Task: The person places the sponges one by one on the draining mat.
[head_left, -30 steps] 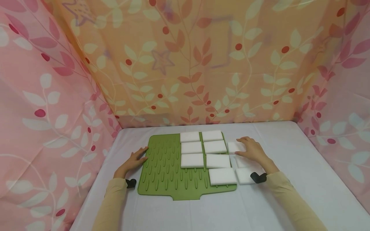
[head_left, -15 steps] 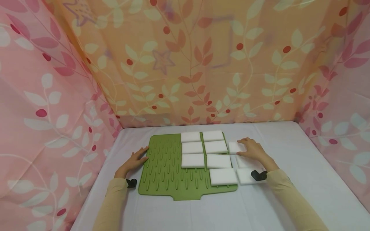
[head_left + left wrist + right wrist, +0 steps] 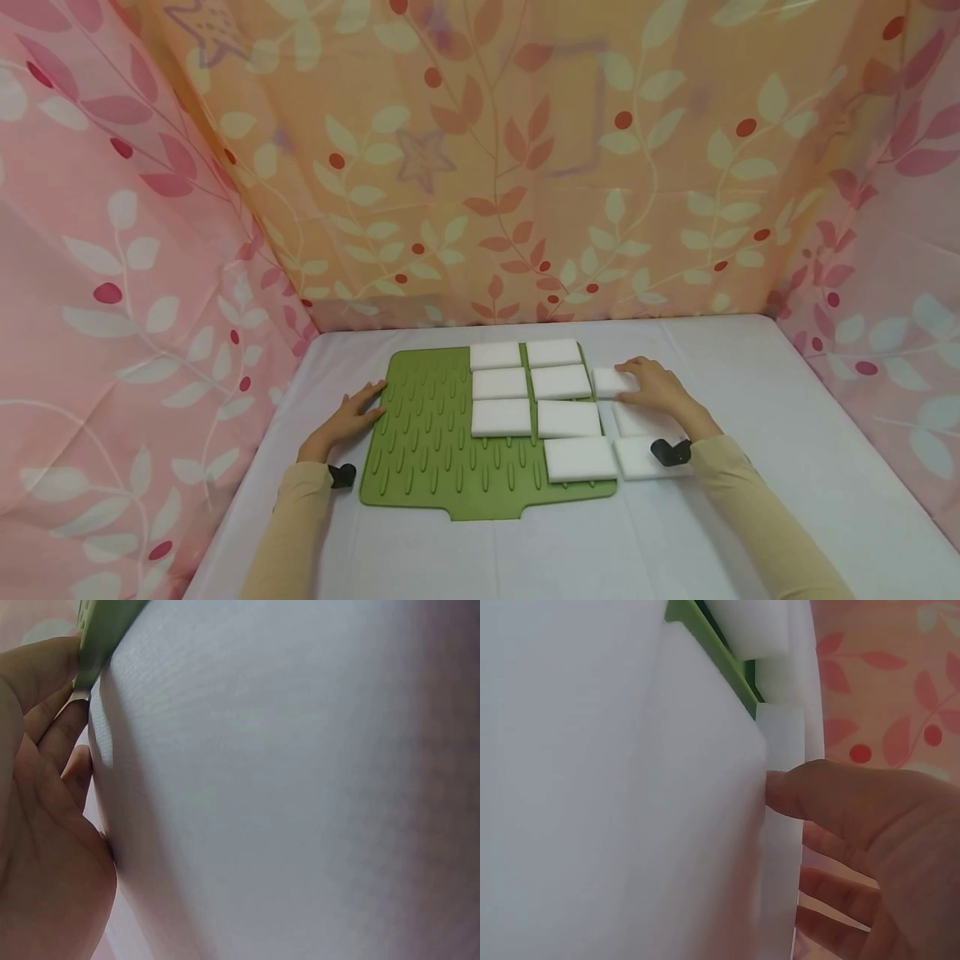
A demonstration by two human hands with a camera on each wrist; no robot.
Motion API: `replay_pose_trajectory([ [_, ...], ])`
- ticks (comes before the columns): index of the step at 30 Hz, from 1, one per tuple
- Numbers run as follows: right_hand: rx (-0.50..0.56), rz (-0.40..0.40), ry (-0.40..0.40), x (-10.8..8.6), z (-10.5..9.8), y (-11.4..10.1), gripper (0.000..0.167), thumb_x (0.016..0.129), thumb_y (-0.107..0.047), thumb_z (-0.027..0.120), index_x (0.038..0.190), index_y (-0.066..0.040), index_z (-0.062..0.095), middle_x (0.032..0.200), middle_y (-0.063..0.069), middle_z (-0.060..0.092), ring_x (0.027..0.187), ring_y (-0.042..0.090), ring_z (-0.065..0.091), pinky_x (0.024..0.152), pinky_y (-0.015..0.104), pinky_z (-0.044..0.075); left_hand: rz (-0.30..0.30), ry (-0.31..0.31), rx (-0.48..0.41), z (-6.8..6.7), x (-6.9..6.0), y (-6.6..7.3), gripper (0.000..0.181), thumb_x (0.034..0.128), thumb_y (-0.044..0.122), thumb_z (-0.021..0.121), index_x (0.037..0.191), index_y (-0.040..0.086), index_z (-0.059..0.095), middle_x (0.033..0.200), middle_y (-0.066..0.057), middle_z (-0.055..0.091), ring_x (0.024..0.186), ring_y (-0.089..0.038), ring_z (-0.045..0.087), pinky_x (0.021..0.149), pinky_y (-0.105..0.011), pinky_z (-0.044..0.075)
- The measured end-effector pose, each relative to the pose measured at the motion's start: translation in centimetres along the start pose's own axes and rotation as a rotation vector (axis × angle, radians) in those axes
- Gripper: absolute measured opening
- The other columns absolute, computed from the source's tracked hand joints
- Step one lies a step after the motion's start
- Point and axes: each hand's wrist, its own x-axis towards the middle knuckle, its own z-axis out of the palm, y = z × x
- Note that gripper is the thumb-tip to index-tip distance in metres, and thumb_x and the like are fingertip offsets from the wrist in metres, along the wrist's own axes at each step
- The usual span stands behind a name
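Observation:
A green mat point(image 3: 420, 425) with raised oblong ridges lies on the white table, its short tab toward me. White sponge blocks cover part of its right half, among them a front sponge point(image 3: 580, 460) at the lower right corner. Beside the mat's right edge, my right hand point(image 3: 660, 392) holds another white sponge point(image 3: 608, 382) flat on the table, with the thumb point(image 3: 784, 793) on one long side and the fingers across from it. My left hand point(image 3: 348, 418) touches the mat's left edge with its fingertips, the fingers fairly straight; the left wrist view shows them at the mat's rim point(image 3: 105, 634).
Two more white sponges lie on the table under my right wrist, one point(image 3: 637, 458) nearer to me and one point(image 3: 637, 419) partly hidden by the hand. White cloth point(image 3: 795, 417) covers the tabletop. Floral curtains point(image 3: 480, 167) stand behind and on both sides.

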Motion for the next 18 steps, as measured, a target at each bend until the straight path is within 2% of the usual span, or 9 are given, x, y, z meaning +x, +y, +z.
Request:
replay_pose_trajectory([
  [10, 0.022, 0.016, 0.026, -0.1, -0.09, 0.13, 0.06, 0.076, -0.032, 0.074, 0.125, -0.004, 0.056, 0.121, 0.026, 0.052, 0.108, 0.045, 0.05, 0.078, 0.062, 0.043, 0.004, 0.005, 0.003, 0.08, -0.03, 0.04, 0.06, 0.0944, 0.025, 0.053, 0.145, 0.004, 0.029, 0.149, -0.023, 0.024, 0.139, -0.042, 0.013, 0.106, -0.066, -0.008],
  [18, 0.044, 0.009, 0.066, -0.48, -0.92, 0.22, 0.062, 0.076, -0.032, 0.074, 0.127, -0.003, 0.055, 0.121, 0.027, 0.051, 0.107, 0.046, 0.049, 0.079, 0.061, 0.043, 0.02, 0.011, 0.006, -0.03, 0.02, -0.23, 0.059, 0.0943, 0.024, 0.054, 0.144, 0.002, 0.03, 0.148, -0.024, 0.024, 0.137, -0.045, 0.013, 0.104, -0.068, -0.007],
])
